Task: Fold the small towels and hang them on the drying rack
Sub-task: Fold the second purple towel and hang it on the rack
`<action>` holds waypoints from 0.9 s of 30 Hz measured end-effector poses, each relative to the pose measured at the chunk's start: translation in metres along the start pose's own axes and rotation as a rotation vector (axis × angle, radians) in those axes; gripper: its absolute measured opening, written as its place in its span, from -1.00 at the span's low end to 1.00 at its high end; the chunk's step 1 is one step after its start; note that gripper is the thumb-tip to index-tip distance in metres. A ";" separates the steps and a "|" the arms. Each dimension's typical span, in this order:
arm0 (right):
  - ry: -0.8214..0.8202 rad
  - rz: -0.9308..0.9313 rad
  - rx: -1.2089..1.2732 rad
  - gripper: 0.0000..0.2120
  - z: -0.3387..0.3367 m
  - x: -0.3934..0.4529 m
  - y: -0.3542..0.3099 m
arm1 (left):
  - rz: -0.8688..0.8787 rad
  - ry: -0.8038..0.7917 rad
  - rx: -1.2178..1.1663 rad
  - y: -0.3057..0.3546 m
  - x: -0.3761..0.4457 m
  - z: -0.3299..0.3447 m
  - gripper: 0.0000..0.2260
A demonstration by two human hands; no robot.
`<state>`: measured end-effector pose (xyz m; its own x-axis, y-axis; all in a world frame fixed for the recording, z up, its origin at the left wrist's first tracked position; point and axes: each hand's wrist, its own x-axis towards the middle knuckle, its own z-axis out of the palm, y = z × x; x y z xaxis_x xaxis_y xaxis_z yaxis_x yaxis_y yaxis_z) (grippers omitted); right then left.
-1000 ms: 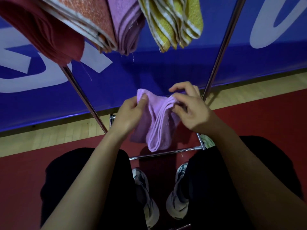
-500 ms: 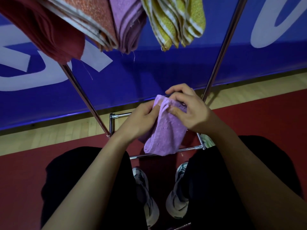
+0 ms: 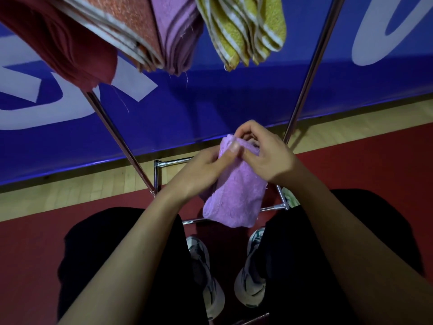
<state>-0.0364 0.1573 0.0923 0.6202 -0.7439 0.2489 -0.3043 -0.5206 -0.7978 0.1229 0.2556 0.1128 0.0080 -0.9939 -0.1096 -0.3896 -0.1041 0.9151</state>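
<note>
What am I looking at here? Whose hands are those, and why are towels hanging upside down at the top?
The camera sits on a person's head and looks down, so you see their own arms, legs and shoes. The left hand and the right hand both hold a folded purple towel by its top edge. At the top, other folded towels hang already: a dark red towel, an orange towel, another purple one and a yellow striped towel. They only look odd because the camera is close beneath them. The shiny bars are the drying rack, standing on a red floor.
</note>
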 end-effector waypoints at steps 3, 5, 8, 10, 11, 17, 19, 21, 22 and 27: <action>0.057 0.004 -0.040 -0.84 -0.003 0.002 0.000 | 0.055 -0.046 0.135 -0.007 0.003 -0.001 -0.70; 0.094 0.024 -0.027 -0.84 -0.007 0.003 0.000 | -0.020 -0.098 0.268 -0.020 0.006 -0.007 -0.63; 0.144 0.045 -0.030 -0.74 -0.020 0.006 0.005 | -0.100 -0.197 0.537 -0.034 0.007 -0.014 -0.45; 0.182 0.055 -0.041 -0.69 -0.030 0.007 0.009 | -0.129 -0.148 0.485 -0.036 0.006 -0.020 -0.52; 0.204 0.064 -0.040 -0.66 -0.035 0.007 0.011 | -0.104 -0.104 0.430 -0.038 0.006 -0.022 -0.62; 0.221 0.141 -0.045 -0.52 -0.047 0.007 0.017 | 0.074 0.126 0.410 -0.037 0.008 -0.021 -0.77; 0.216 0.128 -0.079 -0.53 -0.046 0.005 0.018 | 0.082 0.191 0.370 -0.037 0.008 -0.021 -0.87; 0.244 0.100 -0.075 -0.57 -0.046 0.003 0.017 | 0.111 0.242 0.313 -0.038 0.008 -0.021 -0.83; 0.260 0.086 -0.062 -0.58 -0.047 0.003 0.016 | 0.149 0.267 0.303 -0.036 0.008 -0.021 -0.75; 0.354 0.016 0.000 -0.64 -0.050 0.004 0.022 | 0.268 0.247 0.343 -0.030 0.005 -0.019 -0.77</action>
<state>-0.0765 0.1222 0.1036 0.3260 -0.8511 0.4115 -0.3121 -0.5078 -0.8030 0.1518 0.2527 0.0920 0.0675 -0.9671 0.2451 -0.6880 0.1328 0.7135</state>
